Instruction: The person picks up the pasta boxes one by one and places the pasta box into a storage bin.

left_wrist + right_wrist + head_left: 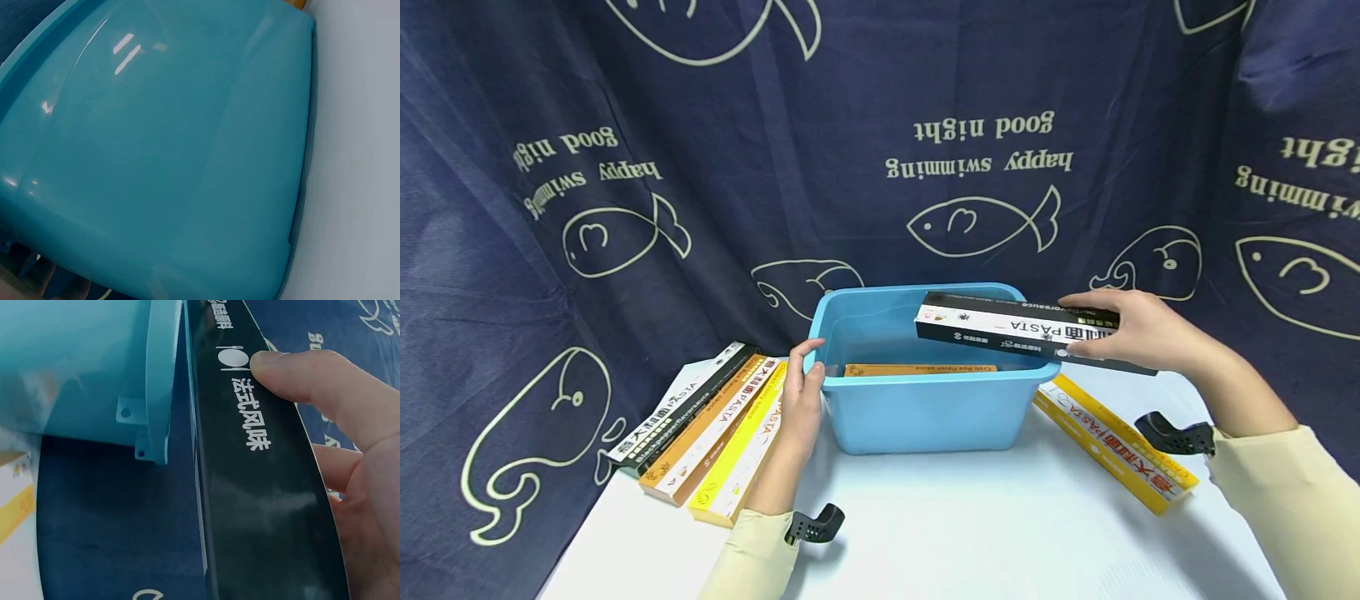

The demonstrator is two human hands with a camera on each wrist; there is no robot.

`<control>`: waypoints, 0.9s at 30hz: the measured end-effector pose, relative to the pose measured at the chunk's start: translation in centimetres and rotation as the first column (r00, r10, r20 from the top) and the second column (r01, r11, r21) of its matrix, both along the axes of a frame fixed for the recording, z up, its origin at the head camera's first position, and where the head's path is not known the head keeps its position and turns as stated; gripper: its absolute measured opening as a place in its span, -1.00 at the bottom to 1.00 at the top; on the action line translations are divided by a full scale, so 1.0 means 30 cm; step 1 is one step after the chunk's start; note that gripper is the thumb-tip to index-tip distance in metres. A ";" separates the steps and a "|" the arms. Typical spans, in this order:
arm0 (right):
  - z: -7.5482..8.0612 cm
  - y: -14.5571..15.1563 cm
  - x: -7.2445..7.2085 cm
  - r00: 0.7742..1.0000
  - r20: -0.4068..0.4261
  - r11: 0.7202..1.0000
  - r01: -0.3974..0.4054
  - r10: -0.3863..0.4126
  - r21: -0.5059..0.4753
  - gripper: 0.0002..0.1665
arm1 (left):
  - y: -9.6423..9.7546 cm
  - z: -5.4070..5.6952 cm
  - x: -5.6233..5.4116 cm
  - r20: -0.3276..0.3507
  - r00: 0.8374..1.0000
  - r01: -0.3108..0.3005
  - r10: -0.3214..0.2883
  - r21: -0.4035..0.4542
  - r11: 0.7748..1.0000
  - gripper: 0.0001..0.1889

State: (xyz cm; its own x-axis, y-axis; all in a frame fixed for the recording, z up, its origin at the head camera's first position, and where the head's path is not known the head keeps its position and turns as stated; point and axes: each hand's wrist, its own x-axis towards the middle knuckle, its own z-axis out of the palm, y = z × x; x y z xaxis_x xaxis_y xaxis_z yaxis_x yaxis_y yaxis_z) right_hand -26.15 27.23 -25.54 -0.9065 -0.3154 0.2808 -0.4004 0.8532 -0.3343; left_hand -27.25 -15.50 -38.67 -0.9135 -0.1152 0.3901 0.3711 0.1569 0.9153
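A light blue plastic bin [925,421] stands on the white table, with an orange pasta box [917,369] lying inside along its near wall. My left hand [802,396] grips the bin's left rim near the front corner; in the left wrist view its fingers [40,275] show only at the lower left, beside the bin. With my right hand [1138,329] I hold a black and white pasta box [992,323] by its right end. The box tilts slightly, its left end over the bin's opening. In the right wrist view, the thumb [275,370] presses the black side.
Left of the bin, a black box [677,408], an orange box [703,429] and a yellow box [741,442] lie side by side. Another yellow pasta box [1112,442] lies to the right, below my right hand. Behind the bin hangs a dark blue fish-print cloth [850,167].
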 end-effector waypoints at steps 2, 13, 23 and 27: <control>0.001 -0.013 -0.004 1.000 0.004 1.000 -0.008 0.008 0.003 -0.23 | 0.001 0.000 0.001 -0.003 1.000 0.000 0.000 0.002 1.000 -0.56; 0.006 -0.087 -0.041 0.996 0.026 0.996 -0.087 0.087 -0.016 -0.23 | 0.002 0.000 -0.001 0.000 1.000 -0.007 0.007 0.000 1.000 -0.55; 0.006 -0.133 -0.070 0.989 0.066 0.991 -0.131 0.132 -0.019 -0.28 | 0.002 0.001 0.001 0.008 1.000 -0.001 0.001 -0.002 1.000 -0.55; 0.006 -0.150 -0.081 0.986 0.082 0.989 -0.146 0.147 -0.020 -0.29 | 0.002 0.002 0.002 0.006 1.000 0.001 -0.001 0.000 1.000 -0.55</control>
State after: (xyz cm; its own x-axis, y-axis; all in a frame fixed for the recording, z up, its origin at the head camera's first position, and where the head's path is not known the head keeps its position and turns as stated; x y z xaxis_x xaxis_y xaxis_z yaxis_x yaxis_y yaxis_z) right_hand -28.57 22.73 -25.36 -0.8712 -0.4430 0.2115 -0.4909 0.7823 -0.3835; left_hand -27.20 -15.43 -38.63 -0.9161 -0.1141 0.3843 0.3654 0.1568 0.9175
